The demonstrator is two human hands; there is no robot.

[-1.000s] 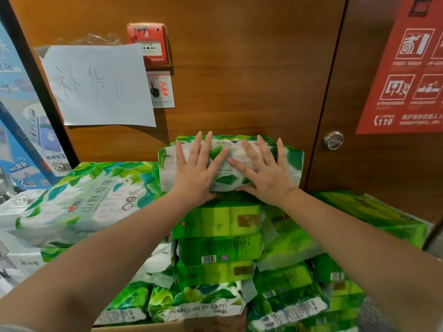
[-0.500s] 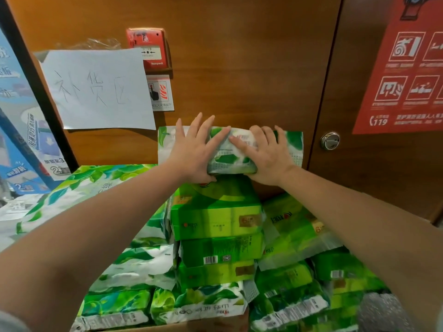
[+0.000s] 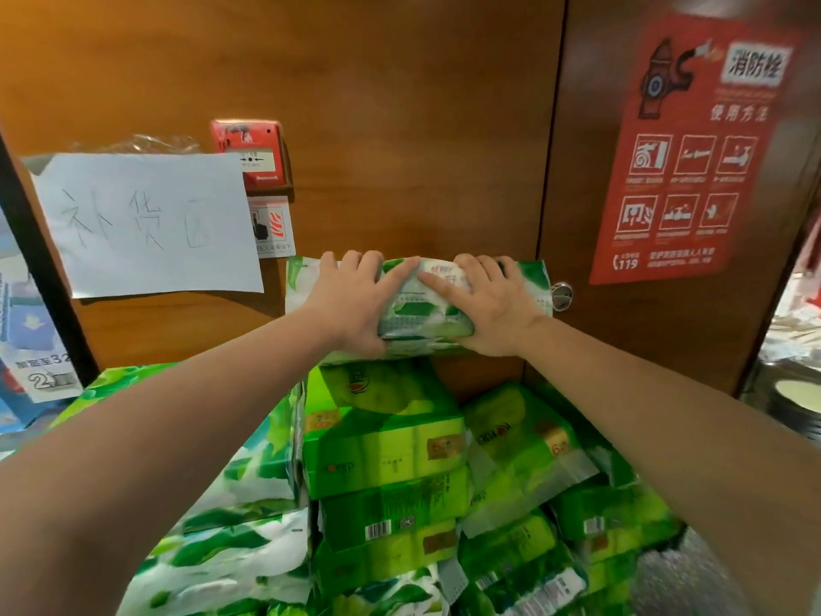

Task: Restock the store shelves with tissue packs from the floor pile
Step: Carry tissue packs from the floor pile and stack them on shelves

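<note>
Left hand (image 3: pixel 355 300), right hand (image 3: pixel 491 304) gripping tissue pack (image 3: pixel 417 311) — raised above pile (image 3: pixel 386 460), wall just behind

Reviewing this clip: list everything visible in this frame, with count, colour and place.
held tissue pack: one, white-green, above the pile
bright green tissue packs: several, stacked centre and right
leaf-print packs: several, white-green, lower left
paper sign: one, white, handwritten, left wall
fire alarm box: one, red, wall
hydrant poster: one, red, right door
door knob: one, silver
left hand: grips held tissue pack
right hand: grips held tissue pack
</note>
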